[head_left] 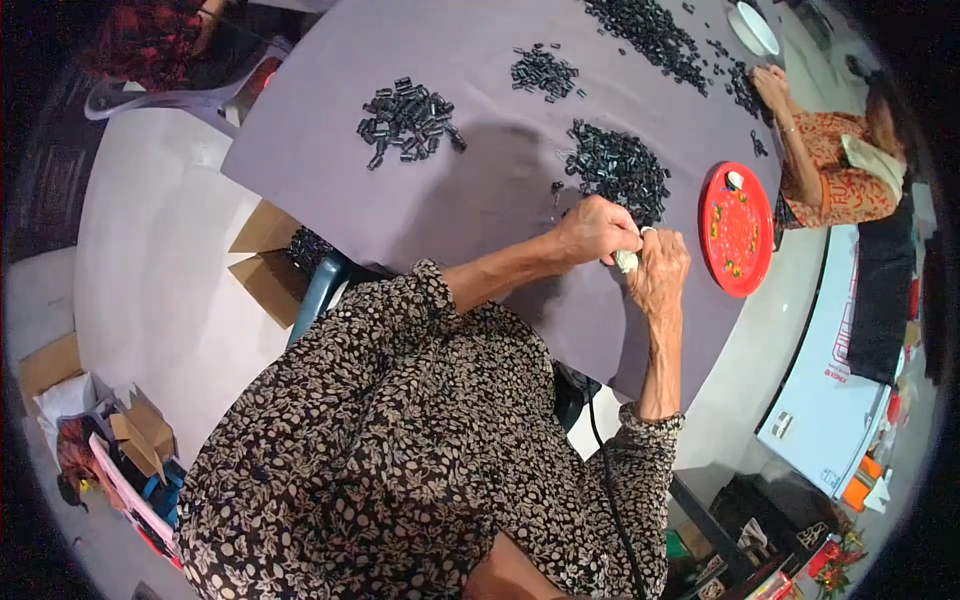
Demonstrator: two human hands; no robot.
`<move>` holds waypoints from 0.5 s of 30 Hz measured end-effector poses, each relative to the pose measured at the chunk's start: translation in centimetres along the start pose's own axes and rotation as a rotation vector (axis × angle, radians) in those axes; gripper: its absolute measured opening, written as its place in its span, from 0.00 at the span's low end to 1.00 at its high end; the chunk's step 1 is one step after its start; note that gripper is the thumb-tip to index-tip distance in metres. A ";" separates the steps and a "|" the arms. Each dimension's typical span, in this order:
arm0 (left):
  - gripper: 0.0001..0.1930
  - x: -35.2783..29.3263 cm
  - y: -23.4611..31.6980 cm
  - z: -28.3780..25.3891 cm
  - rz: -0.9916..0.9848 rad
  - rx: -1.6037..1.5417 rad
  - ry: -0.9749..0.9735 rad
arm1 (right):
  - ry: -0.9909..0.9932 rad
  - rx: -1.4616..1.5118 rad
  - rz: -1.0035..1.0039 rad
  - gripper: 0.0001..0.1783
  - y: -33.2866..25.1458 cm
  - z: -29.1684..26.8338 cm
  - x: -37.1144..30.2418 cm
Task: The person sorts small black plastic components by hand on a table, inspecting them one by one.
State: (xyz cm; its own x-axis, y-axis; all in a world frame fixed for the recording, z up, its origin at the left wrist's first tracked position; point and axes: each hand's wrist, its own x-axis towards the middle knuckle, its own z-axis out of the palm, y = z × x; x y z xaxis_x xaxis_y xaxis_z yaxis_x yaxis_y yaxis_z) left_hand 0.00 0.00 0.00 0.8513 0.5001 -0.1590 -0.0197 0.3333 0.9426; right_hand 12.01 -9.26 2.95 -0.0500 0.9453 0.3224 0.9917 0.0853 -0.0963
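Note:
My left hand [594, 231] and my right hand [660, 270] meet over the near right part of the cloth-covered table [480, 60]. Between them is a small crumpled whitish-green thing [626, 261], perhaps cloth or wrapping; its kind is too small to tell. Both hands have their fingers closed and pinch it, partly hiding it. Just beyond my hands lies a heap of small black tube-like parts [615, 165]. A single small black piece [556, 188] lies beside that heap, left of my fingers.
More black parts lie in a pile [408, 120] at left, a smaller pile [545, 72] and a big far heap [650, 40]. A red oval tray [738, 230] stands at the right edge, a white bowl [755, 28] beyond. Another person's hand [770, 88] touches black pieces.

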 end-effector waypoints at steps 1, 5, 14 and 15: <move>0.09 -0.1 0.1 -0.1 -0.008 0.000 -0.004 | 0.011 0.003 0.019 0.17 -0.2 0.1 0.0; 0.08 0.3 0.0 0.6 0.024 -0.010 0.043 | -0.020 -0.039 0.044 0.16 0.2 -0.6 0.2; 0.14 0.0 2.7 -0.9 -0.145 -0.058 -0.028 | 0.036 -0.003 0.028 0.16 -0.1 -0.9 1.3; 0.14 0.1 2.3 -1.0 -0.146 -0.059 -0.029 | 0.034 -0.003 0.030 0.16 0.0 -0.8 1.3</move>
State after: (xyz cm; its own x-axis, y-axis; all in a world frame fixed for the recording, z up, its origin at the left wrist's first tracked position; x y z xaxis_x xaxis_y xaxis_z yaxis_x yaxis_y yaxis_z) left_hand -0.47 1.62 1.86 0.8622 0.4195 -0.2840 0.0756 0.4478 0.8909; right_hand 12.00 -8.29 4.11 -0.0159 0.9360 0.3516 0.9930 0.0558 -0.1038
